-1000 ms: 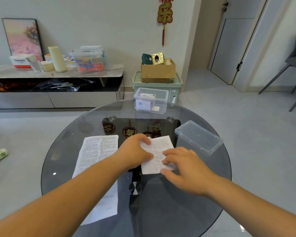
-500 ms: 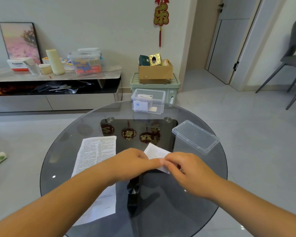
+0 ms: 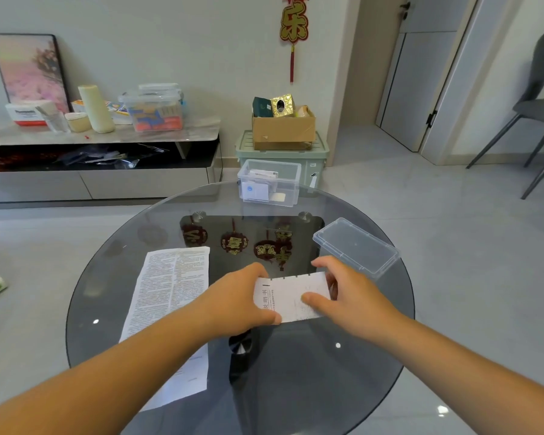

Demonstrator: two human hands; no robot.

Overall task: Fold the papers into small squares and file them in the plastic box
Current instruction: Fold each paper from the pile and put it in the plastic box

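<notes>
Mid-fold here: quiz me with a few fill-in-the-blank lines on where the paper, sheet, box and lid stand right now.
The left hand and right hand both grip the folded paper over the round ____ table.
The unfolded sheet lies to the ____ of the folded paper.
The plastic box at the table's far edge is ____, its lid lying apart on the table.
Missing words: glass; left; open.

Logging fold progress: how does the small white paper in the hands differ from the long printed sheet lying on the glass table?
The small white folded paper is compact; the long white printed sheet lies spread flat. The left hand and right hand pinch the paper; neither holds the sheet. Both carry print.
</notes>
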